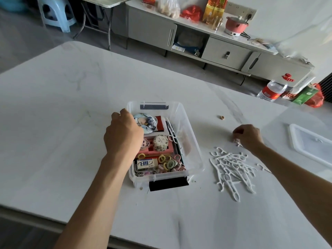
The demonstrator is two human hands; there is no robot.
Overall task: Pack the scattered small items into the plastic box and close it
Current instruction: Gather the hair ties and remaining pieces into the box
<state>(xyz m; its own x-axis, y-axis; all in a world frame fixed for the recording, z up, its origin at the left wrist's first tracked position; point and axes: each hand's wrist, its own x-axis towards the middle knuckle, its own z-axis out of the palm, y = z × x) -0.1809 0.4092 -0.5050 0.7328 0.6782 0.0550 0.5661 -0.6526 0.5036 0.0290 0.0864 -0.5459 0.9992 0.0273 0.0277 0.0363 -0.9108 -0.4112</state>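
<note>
The left grip (124,131) covers the box's (190,126) left side, and its curled fingers are out of sight, so what they touch cannot be told. The right grip (247,135) hides most of a pick (238,143) in its curled fingers. The right edge cuts off the lid (294,141). A far tan bit (222,117) is too small to identify.
</note>
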